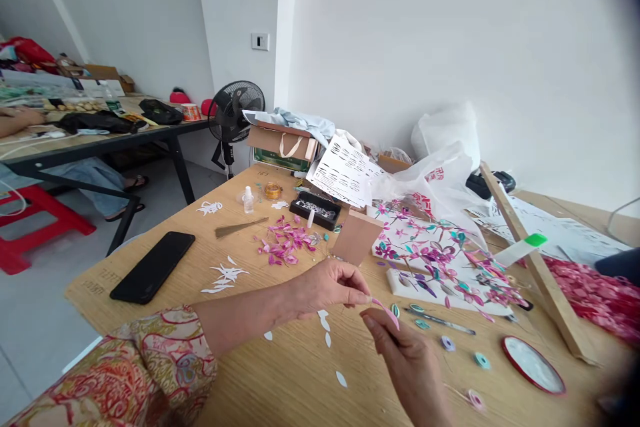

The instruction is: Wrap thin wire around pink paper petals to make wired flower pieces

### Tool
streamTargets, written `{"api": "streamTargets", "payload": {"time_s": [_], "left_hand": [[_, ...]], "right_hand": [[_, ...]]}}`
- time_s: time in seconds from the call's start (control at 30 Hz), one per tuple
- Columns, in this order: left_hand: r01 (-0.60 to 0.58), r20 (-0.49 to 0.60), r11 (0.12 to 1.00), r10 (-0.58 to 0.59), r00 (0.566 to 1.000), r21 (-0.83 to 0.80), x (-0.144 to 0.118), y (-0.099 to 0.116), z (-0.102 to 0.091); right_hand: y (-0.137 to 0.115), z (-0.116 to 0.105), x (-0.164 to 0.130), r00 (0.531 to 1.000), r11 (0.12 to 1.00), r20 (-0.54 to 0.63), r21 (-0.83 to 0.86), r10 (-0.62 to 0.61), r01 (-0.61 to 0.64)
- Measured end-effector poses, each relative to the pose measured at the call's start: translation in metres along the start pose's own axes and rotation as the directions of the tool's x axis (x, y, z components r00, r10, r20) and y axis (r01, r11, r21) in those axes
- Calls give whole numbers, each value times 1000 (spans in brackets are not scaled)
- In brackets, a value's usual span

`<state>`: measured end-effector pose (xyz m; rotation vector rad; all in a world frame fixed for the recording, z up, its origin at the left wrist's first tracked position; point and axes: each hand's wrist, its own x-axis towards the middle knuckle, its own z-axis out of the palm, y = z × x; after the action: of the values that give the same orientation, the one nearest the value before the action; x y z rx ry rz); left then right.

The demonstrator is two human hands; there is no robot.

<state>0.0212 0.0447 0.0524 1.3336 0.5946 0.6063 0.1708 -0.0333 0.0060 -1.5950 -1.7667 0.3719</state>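
Observation:
Both my hands meet over the wooden table (280,373). My left hand (327,285) pinches one end of a small pink paper petal (387,309) with thumb and forefinger. My right hand (403,353) holds the other end of the same petal from below. A heap of pink paper petals (285,243) lies beyond my left hand. A white board with pink, purple and teal quilled flowers (435,260) lies to the right of my hands. White paper leaf cut-outs (227,277) are scattered near my left forearm.
A black phone (153,267) lies at the table's left edge. Tweezers (440,321), teal and purple paper coils (481,360), a red-rimmed lid (533,365), a wooden strip (535,267), a small bottle (248,200) and plastic bags (440,173) surround the work. A fan (235,110) and another person's table (90,133) stand behind.

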Motion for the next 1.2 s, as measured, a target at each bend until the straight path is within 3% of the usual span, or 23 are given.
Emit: {"api": "streamTargets", "payload": {"time_s": [0.13, 0.2, 0.27, 0.3, 0.37, 0.43, 0.53, 0.63, 0.7, 0.77, 0.87, 0.93, 0.97, 1.0, 1.07, 1.13, 1.2], "left_hand": [[-98, -42, 939, 118, 992, 328, 6, -11, 0], [-189, 28, 835, 204, 979, 517, 7, -13, 0], [-281, 148, 750, 241, 959, 598, 5, -12, 1], [-304, 201, 749, 228, 952, 588, 4, -11, 2], [-256, 255, 840, 146, 956, 478, 0, -7, 3], [-110, 240, 957, 45, 970, 267, -3, -3, 4], [4, 147, 1000, -2, 989, -17, -4, -2, 4], [-36, 25, 998, 37, 999, -42, 0, -5, 2], [-79, -42, 993, 82, 996, 86, 3, -9, 2], [-158, -65, 932, 189, 980, 327, 6, -12, 1], [-313, 75, 693, 352, 933, 649, 7, -14, 2], [-391, 200, 583, 365, 909, 712, 7, -12, 2], [-414, 244, 573, 351, 904, 708, 6, -10, 2], [-423, 272, 593, 330, 904, 685, 5, -8, 2], [-380, 277, 721, 265, 924, 579, 1, -4, 3], [-243, 233, 893, 162, 959, 380, -2, -1, 3], [-89, 167, 986, 66, 984, 137, -4, 0, 4]], "right_hand": [[-16, -2, -15, 995, 989, -5, -113, -98, 96], [-22, -15, -15, 991, 977, 11, -165, -133, 133], [-23, -31, -9, 990, 969, 28, -200, -142, 144], [-22, -38, -5, 990, 969, 32, -202, -136, 140], [-16, -46, 3, 994, 980, 26, -168, -102, 105], [-8, -45, 10, 998, 996, 16, -76, -55, 56], [1, -26, 11, 1000, 998, 20, 66, 4, -6], [0, -3, 1, 1000, 997, 16, 73, 12, -14], [-7, 5, -7, 999, 998, 27, 51, -25, 23], [-16, 4, -14, 997, 997, 40, 8, -72, 71], [-26, -14, -16, 992, 988, 37, -100, -117, 121], [-27, -31, -12, 991, 979, 16, -155, -133, 134], [-26, -39, -8, 990, 976, 0, -167, -138, 136], [-23, -45, -4, 990, 977, -18, -166, -141, 136], [-15, -53, 7, 991, 986, -45, -123, -122, 116], [-6, -50, 15, 996, 997, -41, -26, -73, 72], [2, -39, 19, 1000, 996, -22, 86, -18, 20]]}}
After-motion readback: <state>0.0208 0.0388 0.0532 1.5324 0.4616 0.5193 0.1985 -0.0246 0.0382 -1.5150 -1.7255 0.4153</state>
